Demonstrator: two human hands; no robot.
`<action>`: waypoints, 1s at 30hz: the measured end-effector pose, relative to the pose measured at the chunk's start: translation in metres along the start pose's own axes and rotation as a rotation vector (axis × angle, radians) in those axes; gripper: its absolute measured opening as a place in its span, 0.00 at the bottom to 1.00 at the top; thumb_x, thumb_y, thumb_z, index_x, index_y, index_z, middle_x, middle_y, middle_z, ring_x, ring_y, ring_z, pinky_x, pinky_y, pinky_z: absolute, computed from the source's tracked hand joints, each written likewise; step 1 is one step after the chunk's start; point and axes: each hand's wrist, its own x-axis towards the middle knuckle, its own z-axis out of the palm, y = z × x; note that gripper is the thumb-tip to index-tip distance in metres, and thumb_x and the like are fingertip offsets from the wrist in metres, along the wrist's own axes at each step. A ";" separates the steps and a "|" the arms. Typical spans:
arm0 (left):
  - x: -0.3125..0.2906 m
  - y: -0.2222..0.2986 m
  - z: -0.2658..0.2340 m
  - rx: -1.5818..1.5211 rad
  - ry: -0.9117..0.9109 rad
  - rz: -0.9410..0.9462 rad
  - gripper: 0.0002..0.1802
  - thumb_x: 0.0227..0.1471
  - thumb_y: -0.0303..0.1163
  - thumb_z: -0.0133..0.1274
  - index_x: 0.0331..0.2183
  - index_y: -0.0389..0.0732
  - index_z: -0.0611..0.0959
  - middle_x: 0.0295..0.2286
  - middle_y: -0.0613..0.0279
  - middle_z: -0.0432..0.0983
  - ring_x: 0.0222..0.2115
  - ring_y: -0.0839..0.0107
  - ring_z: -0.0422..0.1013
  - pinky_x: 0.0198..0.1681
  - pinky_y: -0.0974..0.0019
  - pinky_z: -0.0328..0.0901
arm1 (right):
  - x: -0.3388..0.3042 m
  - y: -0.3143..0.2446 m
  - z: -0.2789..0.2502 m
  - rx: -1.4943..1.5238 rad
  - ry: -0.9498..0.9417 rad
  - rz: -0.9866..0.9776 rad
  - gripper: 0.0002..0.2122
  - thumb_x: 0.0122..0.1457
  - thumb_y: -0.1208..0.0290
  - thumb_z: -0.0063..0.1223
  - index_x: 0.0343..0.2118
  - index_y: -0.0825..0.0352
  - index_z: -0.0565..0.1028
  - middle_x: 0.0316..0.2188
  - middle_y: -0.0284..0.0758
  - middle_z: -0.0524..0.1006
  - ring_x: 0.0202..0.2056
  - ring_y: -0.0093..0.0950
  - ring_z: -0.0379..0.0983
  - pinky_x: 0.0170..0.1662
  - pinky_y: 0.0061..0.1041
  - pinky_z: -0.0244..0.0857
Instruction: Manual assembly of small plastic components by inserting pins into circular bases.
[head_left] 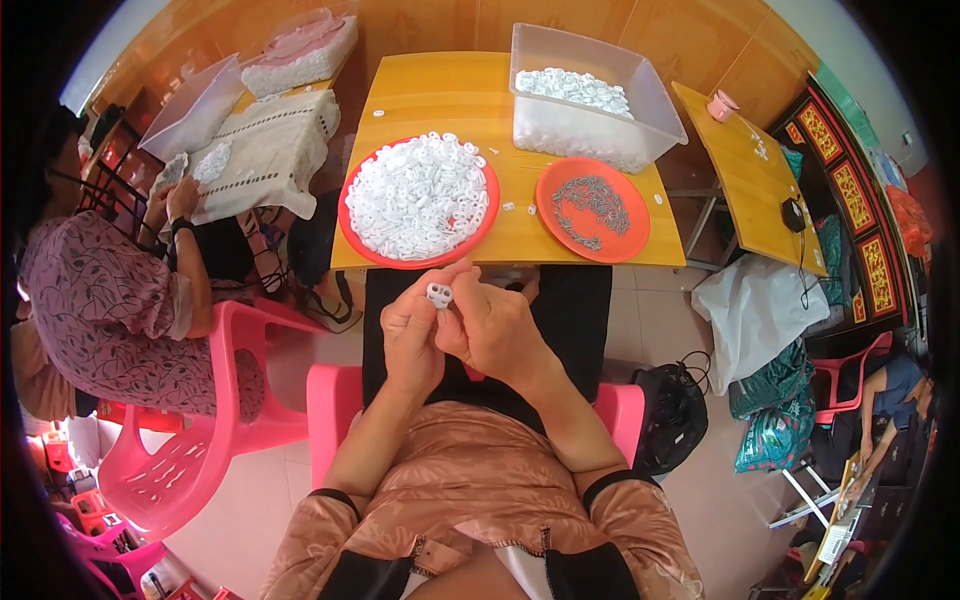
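Left hand [412, 335] and right hand [492, 325] raised together, grips clamped on white plastic piece [439, 293]

Worktable and room around the seat

A yellow table [430, 85] bears a red plate [348, 215] heaped with white plastic rings, an orange plate [628, 245] with small metal bits, and a clear bin [655, 100] of white pieces. A co-worker [100, 300] sits on a pink chair [180, 440] at left. A black bag [672, 415] lies on the floor.
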 end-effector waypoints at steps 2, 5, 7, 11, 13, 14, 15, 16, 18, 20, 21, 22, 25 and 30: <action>-0.004 0.001 0.010 0.007 0.052 -0.001 0.25 0.57 0.42 0.44 0.44 0.27 0.73 0.44 0.50 0.71 0.44 0.67 0.68 0.49 0.67 0.61 | -0.002 0.001 0.002 -0.002 -0.002 -0.002 0.09 0.49 0.72 0.50 0.26 0.68 0.62 0.14 0.38 0.68 0.17 0.35 0.70 0.18 0.31 0.63; -0.008 0.001 0.020 -0.010 0.139 -0.006 0.24 0.59 0.41 0.41 0.44 0.28 0.73 0.44 0.51 0.71 0.44 0.68 0.68 0.50 0.68 0.61 | -0.004 0.001 0.006 -0.007 0.001 -0.006 0.09 0.49 0.72 0.50 0.28 0.69 0.63 0.13 0.37 0.68 0.15 0.34 0.70 0.17 0.30 0.62; -0.009 0.000 0.020 -0.034 0.174 -0.011 0.23 0.60 0.40 0.40 0.44 0.28 0.73 0.44 0.52 0.71 0.44 0.68 0.68 0.50 0.68 0.60 | -0.004 0.001 0.008 -0.010 0.007 -0.007 0.09 0.50 0.71 0.50 0.28 0.70 0.64 0.12 0.37 0.68 0.15 0.34 0.70 0.17 0.30 0.62; -0.008 -0.001 0.019 -0.044 0.206 -0.055 0.21 0.60 0.40 0.39 0.43 0.30 0.74 0.43 0.53 0.71 0.43 0.71 0.67 0.49 0.69 0.60 | -0.007 0.004 0.014 -0.013 0.004 0.021 0.09 0.50 0.71 0.50 0.30 0.70 0.64 0.13 0.37 0.69 0.15 0.34 0.70 0.17 0.30 0.62; -0.008 -0.002 0.018 -0.031 0.214 -0.058 0.21 0.60 0.40 0.38 0.43 0.31 0.74 0.43 0.54 0.71 0.43 0.72 0.67 0.48 0.69 0.60 | -0.009 0.006 0.017 -0.007 0.004 0.030 0.09 0.50 0.71 0.49 0.30 0.70 0.64 0.13 0.37 0.69 0.15 0.34 0.70 0.17 0.31 0.62; -0.008 -0.004 0.016 -0.043 0.233 -0.068 0.21 0.60 0.40 0.38 0.43 0.31 0.73 0.43 0.54 0.71 0.43 0.72 0.67 0.48 0.69 0.60 | -0.010 0.007 0.018 -0.001 -0.008 0.043 0.09 0.51 0.71 0.49 0.30 0.70 0.64 0.13 0.38 0.69 0.15 0.34 0.70 0.17 0.31 0.62; -0.008 -0.004 0.016 -0.056 0.252 -0.078 0.21 0.60 0.40 0.38 0.44 0.31 0.73 0.43 0.54 0.71 0.43 0.72 0.67 0.48 0.70 0.60 | -0.010 0.007 0.019 0.004 -0.020 0.055 0.09 0.52 0.71 0.49 0.30 0.70 0.64 0.13 0.38 0.69 0.15 0.35 0.70 0.17 0.32 0.62; -0.007 -0.004 0.016 -0.056 0.254 -0.075 0.21 0.60 0.40 0.38 0.44 0.31 0.73 0.43 0.54 0.71 0.43 0.72 0.67 0.48 0.70 0.60 | -0.010 0.007 0.019 0.005 -0.021 0.052 0.09 0.52 0.71 0.49 0.30 0.70 0.64 0.13 0.38 0.69 0.15 0.35 0.70 0.17 0.32 0.62; -0.005 -0.002 0.018 -0.045 0.267 -0.065 0.22 0.61 0.40 0.38 0.44 0.31 0.73 0.43 0.54 0.71 0.43 0.71 0.68 0.49 0.70 0.60 | -0.009 0.006 0.019 0.077 -0.046 0.102 0.08 0.54 0.70 0.47 0.31 0.70 0.64 0.14 0.40 0.69 0.16 0.38 0.70 0.18 0.35 0.62; -0.003 0.000 0.016 -0.021 0.248 -0.056 0.22 0.61 0.40 0.38 0.45 0.31 0.73 0.43 0.54 0.71 0.42 0.72 0.68 0.48 0.70 0.61 | -0.008 0.003 0.016 0.169 -0.043 0.155 0.08 0.56 0.70 0.46 0.31 0.70 0.64 0.14 0.42 0.69 0.18 0.40 0.70 0.19 0.35 0.62; -0.002 0.001 0.016 0.003 0.227 -0.051 0.22 0.61 0.40 0.39 0.45 0.31 0.73 0.43 0.55 0.71 0.42 0.73 0.68 0.46 0.71 0.62 | -0.007 0.003 0.014 0.259 -0.038 0.212 0.07 0.58 0.70 0.44 0.32 0.70 0.65 0.15 0.43 0.69 0.19 0.42 0.70 0.21 0.35 0.62; -0.002 0.002 0.015 0.005 0.227 -0.049 0.22 0.61 0.40 0.39 0.45 0.31 0.73 0.43 0.55 0.71 0.42 0.73 0.68 0.46 0.71 0.62 | -0.006 0.000 0.012 0.260 -0.037 0.210 0.07 0.58 0.70 0.44 0.32 0.70 0.65 0.15 0.43 0.69 0.19 0.42 0.70 0.21 0.35 0.62; -0.003 0.001 0.012 -0.015 0.236 -0.054 0.21 0.60 0.39 0.40 0.45 0.31 0.73 0.43 0.56 0.72 0.41 0.74 0.68 0.44 0.72 0.63 | -0.002 -0.001 0.006 0.472 -0.028 0.344 0.07 0.60 0.71 0.42 0.30 0.70 0.67 0.15 0.45 0.67 0.20 0.44 0.67 0.22 0.32 0.61; 0.000 -0.004 0.011 0.018 0.182 -0.060 0.19 0.59 0.36 0.42 0.45 0.31 0.73 0.41 0.60 0.72 0.37 0.78 0.69 0.40 0.75 0.64 | -0.001 -0.001 0.001 0.717 -0.023 0.604 0.11 0.61 0.71 0.41 0.24 0.71 0.68 0.13 0.32 0.66 0.16 0.20 0.62 0.20 0.20 0.55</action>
